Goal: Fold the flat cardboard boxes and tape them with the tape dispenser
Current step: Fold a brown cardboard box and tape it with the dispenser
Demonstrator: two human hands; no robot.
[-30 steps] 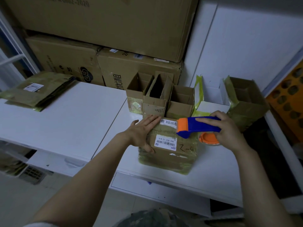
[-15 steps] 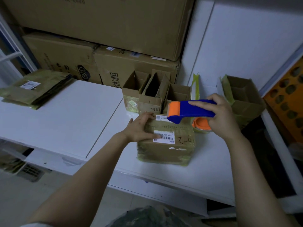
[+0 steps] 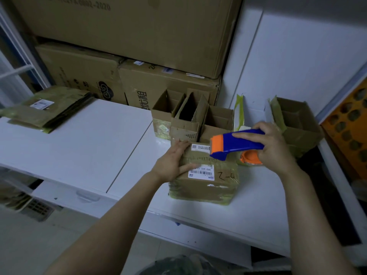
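A small closed cardboard box (image 3: pixel 204 187) with white barcode labels and greenish tape stands on the white table (image 3: pixel 83 147) near its front edge. My left hand (image 3: pixel 174 161) lies flat on the box's top left, fingers straight, thumb along the front face. My right hand (image 3: pixel 276 147) grips a blue and orange tape dispenser (image 3: pixel 236 144) over the box's far right corner, its orange nose pointing left above the top. The orange tape roll (image 3: pixel 250 158) shows under the handle.
Three open small boxes (image 3: pixel 195 120) stand just behind the closed one, another open box (image 3: pixel 296 124) at the right. A stack of flat cardboard (image 3: pixel 49 108) lies at the far left. Big cartons (image 3: pixel 127 36) are piled against the back wall. An orange crate (image 3: pixel 349 128) is at the right edge.
The dispenser has lifted off the box top and swung up toward the far edge. My left hand has slid to the box's far left corner.
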